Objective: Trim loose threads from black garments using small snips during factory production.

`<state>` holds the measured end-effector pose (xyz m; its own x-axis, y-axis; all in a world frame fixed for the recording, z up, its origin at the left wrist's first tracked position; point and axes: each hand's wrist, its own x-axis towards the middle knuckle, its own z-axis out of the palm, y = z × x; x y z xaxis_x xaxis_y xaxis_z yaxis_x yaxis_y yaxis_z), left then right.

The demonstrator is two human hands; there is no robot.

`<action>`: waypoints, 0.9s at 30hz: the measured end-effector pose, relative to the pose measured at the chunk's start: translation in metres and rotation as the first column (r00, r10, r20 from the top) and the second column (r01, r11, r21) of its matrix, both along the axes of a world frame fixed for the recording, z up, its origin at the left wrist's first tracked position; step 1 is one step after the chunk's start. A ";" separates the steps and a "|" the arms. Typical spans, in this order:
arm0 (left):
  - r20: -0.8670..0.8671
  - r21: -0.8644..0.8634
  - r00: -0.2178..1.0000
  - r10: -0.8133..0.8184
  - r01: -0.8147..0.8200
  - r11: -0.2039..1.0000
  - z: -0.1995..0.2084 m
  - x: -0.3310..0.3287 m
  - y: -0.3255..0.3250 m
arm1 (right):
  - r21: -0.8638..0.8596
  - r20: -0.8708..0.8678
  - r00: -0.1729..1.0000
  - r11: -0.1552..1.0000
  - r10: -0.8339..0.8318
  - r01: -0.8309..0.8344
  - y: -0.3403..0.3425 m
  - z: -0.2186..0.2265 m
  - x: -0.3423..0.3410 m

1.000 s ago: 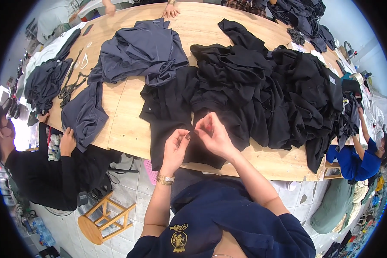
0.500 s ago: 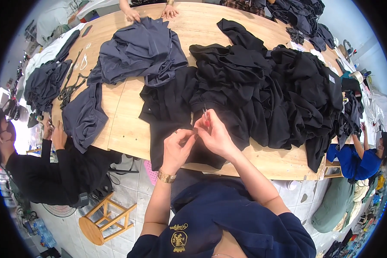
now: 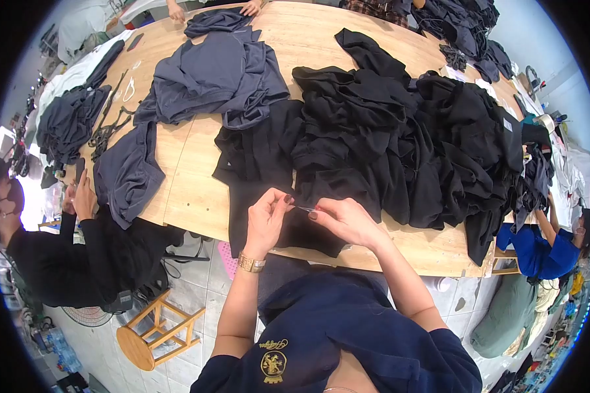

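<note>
Over the near edge of the table, my right hand (image 3: pixel 347 219) is closed on a small slim pointed metal tool (image 3: pixel 303 208) with a bit of red at its grip; its exact kind is too small to tell. The metal end points left, toward the fingertips of my left hand (image 3: pixel 269 213). Those fingers are pinched together, and whatever lies between them is too small to make out. A black garment (image 3: pixel 259 157) is spread beneath and beyond both hands. Against it on the right rises a heap of crumpled black garments (image 3: pixel 360 124).
Dark grey garments (image 3: pixel 206 72) lie at the far left of the wooden table (image 3: pixel 190 164). A person in black (image 3: pixel 65 255) sits left; a person in blue (image 3: pixel 537 249) works far right. Another person's hand (image 3: pixel 250 8) rests on cloth across the table. A wooden stool (image 3: pixel 137 347) stands lower left.
The tool has swung from pointing up to pointing left at my left fingertips. My right hand has turned over and lowered slightly. Across the table, grey cloth has been pulled toward the far edge.
</note>
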<state>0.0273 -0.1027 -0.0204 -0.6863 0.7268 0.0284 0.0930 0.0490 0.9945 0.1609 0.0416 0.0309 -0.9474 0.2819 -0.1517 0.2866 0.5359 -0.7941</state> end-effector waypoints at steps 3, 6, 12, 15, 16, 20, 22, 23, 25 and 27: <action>-0.016 -0.034 1.000 -0.022 0.021 0.999 0.003 0.000 0.000 | 0.118 0.020 1.000 0.993 0.020 -0.022 -0.002 0.001 -0.002; -0.038 -0.031 0.999 -0.015 0.014 0.999 0.000 0.000 0.000 | 0.199 0.023 0.999 0.979 0.043 -0.047 -0.003 0.002 -0.004; -0.101 -0.028 0.995 -0.026 0.023 0.999 0.006 0.001 0.001 | 0.264 0.014 0.998 0.962 0.062 -0.064 -0.005 0.003 -0.005; -0.107 -0.018 0.994 -0.029 0.027 0.999 0.005 0.000 0.001 | 0.284 0.001 0.998 0.956 0.070 -0.067 -0.006 0.004 -0.005; -0.104 -0.012 0.994 -0.027 0.026 1.000 0.005 0.000 0.001 | 0.297 -0.006 0.997 0.952 0.075 -0.069 -0.006 0.004 -0.005; -0.126 -0.029 0.992 -0.024 0.020 0.999 0.009 0.001 0.000 | 0.302 0.017 0.999 0.952 0.051 -0.053 -0.004 0.008 -0.003; -0.128 -0.030 0.992 -0.015 0.011 0.999 0.008 0.002 0.000 | 0.324 0.030 0.998 0.944 0.049 -0.056 -0.003 0.008 -0.002; -0.128 -0.030 0.992 -0.016 0.012 0.999 0.008 0.002 0.000 | 0.325 0.030 0.998 0.944 0.048 -0.055 -0.003 0.007 -0.002; -0.137 -0.040 0.990 -0.025 0.020 0.999 0.009 0.002 0.000 | 0.337 -0.001 0.998 0.939 0.070 -0.066 -0.004 0.005 -0.002; -0.143 -0.045 0.989 -0.025 0.019 0.999 0.012 0.003 0.000 | 0.335 -0.001 0.998 0.940 0.070 -0.066 -0.005 0.005 -0.003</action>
<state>0.0305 -0.1023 -0.0087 -0.6612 0.7444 0.0936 0.2358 0.0877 0.9678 0.1582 0.0367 0.0358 -0.9673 0.2493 -0.0478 0.2315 0.7891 -0.5689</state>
